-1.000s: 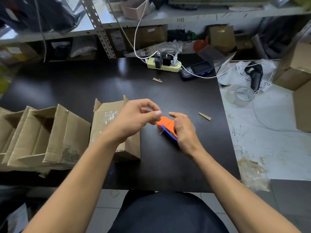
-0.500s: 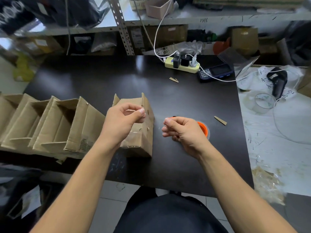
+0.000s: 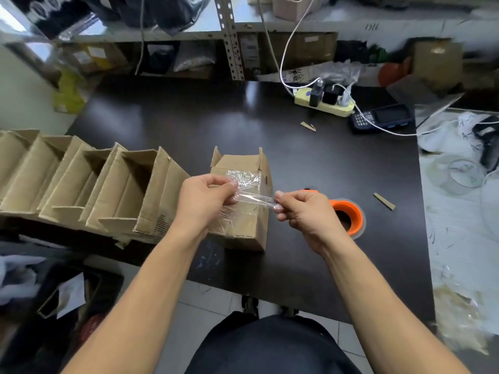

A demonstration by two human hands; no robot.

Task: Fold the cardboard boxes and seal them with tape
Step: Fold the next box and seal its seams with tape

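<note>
We stretch a short strip of clear tape (image 3: 255, 201) taut between both hands, just above the cardboard box (image 3: 244, 211) on the dark worktop (image 3: 297, 163), apparently ready to seal it. Left hand (image 3: 205, 203) and right hand (image 3: 305, 209) each pinch an end in curled fingers. The box's top already wears crinkled tape; the orange tape roll (image 3: 348, 214) lies beside it.

head cam, just one view | looks forward and down over the counter (image 3: 310, 163) | close, shelf (image 3: 297, 25) behind counter

Dark table (image 3: 189, 125), cluttered metal shelving (image 3: 229, 36)
</note>
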